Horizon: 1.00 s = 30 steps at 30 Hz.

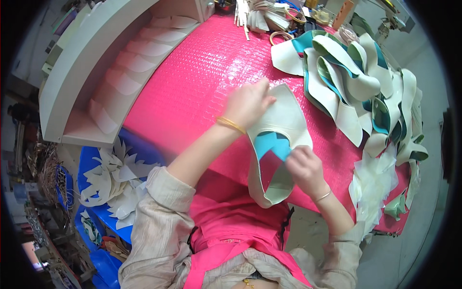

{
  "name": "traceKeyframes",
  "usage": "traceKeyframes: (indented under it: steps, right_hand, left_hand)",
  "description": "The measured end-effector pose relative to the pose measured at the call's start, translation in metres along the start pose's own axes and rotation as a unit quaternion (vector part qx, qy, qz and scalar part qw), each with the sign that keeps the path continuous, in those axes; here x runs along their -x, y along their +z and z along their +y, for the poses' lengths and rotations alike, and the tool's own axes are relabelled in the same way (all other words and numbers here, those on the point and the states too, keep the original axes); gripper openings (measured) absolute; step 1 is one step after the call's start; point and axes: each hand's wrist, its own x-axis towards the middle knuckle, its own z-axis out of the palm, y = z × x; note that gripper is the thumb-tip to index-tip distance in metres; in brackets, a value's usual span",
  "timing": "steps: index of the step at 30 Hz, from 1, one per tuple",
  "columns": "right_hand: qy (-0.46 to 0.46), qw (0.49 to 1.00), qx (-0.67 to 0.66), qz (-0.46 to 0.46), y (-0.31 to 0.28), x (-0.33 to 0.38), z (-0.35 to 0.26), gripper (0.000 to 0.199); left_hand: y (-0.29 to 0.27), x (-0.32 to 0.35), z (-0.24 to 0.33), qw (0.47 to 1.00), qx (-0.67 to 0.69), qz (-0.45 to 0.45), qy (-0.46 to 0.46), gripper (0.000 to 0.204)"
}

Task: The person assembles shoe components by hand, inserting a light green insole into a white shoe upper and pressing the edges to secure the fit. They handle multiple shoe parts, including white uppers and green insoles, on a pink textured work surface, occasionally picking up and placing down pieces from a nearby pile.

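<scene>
Pink apron [231, 208] nearest, head view. I find a smooth white looped piece [285, 110], teal-lined, at the glossy pink table's [185, 91] near edge: the right hand [304, 167] pinches its right rim, presumably steadying it; the left hand [246, 103] curls at its far end, grip unclear. Similar curved pieces [355, 83] overlap far right.

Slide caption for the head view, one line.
Left hand and right hand on a white, teal-lined piece at a pink-covered table.
</scene>
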Motion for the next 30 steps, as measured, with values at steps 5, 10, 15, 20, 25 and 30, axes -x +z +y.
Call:
traceKeyframes:
  steps: [5,10,15,20,25,30]
  right_hand:
    - [0.119,0.991,0.018,-0.051,0.008,-0.012,0.005,0.018]
    - [0.177,0.962,-0.179,0.107,-0.008,0.009,0.010,0.021]
    - [0.289,0.932,-0.218,-0.009,0.007,-0.007,0.011,0.019]
    - [0.268,0.942,-0.190,-0.071,0.005,-0.013,0.026,0.018]
    - [0.373,0.871,-0.295,-0.123,-0.002,-0.029,0.043,0.019]
    - [0.469,0.717,-0.492,-0.152,-0.034,-0.011,0.058,0.019]
  left_hand:
    - [0.009,0.005,0.017,0.999,0.014,0.021,-0.039,0.022]
    - [0.012,0.013,-0.021,0.986,0.141,-0.071,-0.048,0.025]
    - [0.034,0.022,-0.030,0.993,-0.049,-0.086,-0.061,0.030]
    - [0.018,0.067,0.052,0.985,-0.073,-0.096,0.122,0.044]
    - [0.042,0.077,0.050,0.962,-0.238,-0.074,0.112,0.011]
    - [0.018,0.105,0.031,0.958,-0.135,0.057,0.245,0.007]
